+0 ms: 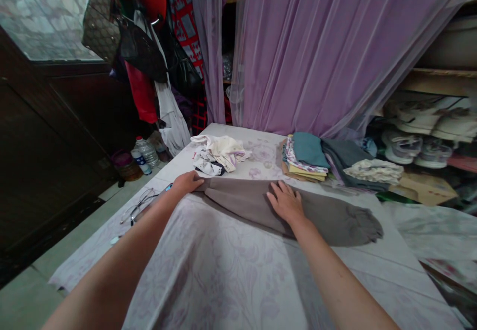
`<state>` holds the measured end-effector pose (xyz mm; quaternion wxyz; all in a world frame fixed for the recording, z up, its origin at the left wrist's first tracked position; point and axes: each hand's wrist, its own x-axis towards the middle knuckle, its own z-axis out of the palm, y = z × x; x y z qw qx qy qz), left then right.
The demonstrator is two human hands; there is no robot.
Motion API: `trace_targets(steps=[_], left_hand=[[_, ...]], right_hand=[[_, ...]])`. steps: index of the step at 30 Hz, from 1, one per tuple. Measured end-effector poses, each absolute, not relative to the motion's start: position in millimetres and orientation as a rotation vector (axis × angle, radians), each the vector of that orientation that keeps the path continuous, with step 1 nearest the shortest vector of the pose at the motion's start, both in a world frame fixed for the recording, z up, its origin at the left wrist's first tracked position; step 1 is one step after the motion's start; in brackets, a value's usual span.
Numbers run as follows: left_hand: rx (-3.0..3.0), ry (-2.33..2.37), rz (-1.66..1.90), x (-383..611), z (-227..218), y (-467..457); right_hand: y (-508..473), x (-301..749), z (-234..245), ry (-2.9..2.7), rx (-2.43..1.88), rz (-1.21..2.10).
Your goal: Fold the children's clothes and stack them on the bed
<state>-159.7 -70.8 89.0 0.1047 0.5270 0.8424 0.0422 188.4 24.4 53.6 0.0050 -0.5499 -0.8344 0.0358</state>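
Grey-brown trousers (242, 196), folded lengthwise, lie across the cloth-covered surface (231, 270). Their narrow end is at the left, and a gathered, ruffled end is at the right. My left hand (188, 183) is closed on the narrow end, fingertips pinching the fabric. Flat on the middle of the trousers rests my right hand (286, 201), fingers spread. Just beyond the left hand is a crumpled heap of white and cream clothes (223, 152). A stack of folded clothes (307, 151), teal on top, sits past the right hand.
Dark folded cloth (345, 158) and a cream bunched cloth (376, 171) lie right of the stack. Eyeglasses (137, 206) are near my left forearm. Purple curtains (305, 56) hang behind. Bags (143, 51) hang at left; bottles (147, 152) stand below. Shoes (417, 116) fill shelves at right.
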Motion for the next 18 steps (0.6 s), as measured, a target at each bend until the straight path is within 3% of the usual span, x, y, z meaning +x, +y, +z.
trace_targets(steps=[7,18], left_hand=[[1.460,2.411,0.505,-163,84,-75],[1.543,2.615,0.263,-147,90,-88]], right_hand=[[-5,157,53,-2.757,-1.351,0.237],[-22,148,39,-2.819,-1.302,0.277]])
